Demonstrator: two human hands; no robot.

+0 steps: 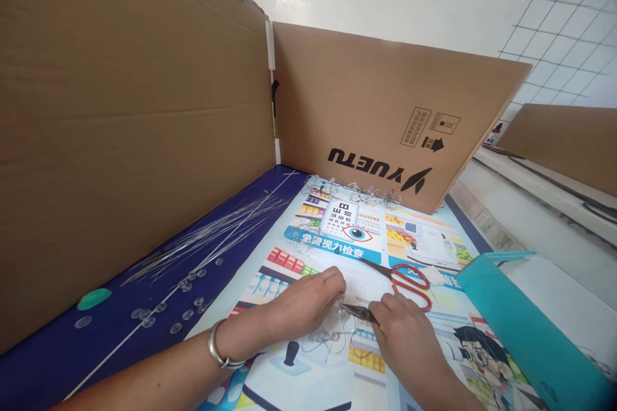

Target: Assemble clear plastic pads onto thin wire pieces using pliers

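My left hand, with a silver bangle at the wrist, is closed in a pinch on a thin wire piece with clear beads. In my right hand are needle-nose pliers, gripped by the handles. The pliers' tips point left and meet the beaded wire by my left fingertips; whether the jaws are clamped on it cannot be told. Loops of thin wire with clear beads lie just below both hands. Red-handled scissors rest beyond my right hand, blades pointing left.
Straight thin wires and loose clear beads lie on the dark blue surface at left, near a green disc. Wire pieces line the base of a cardboard panel. A teal box stands at right.
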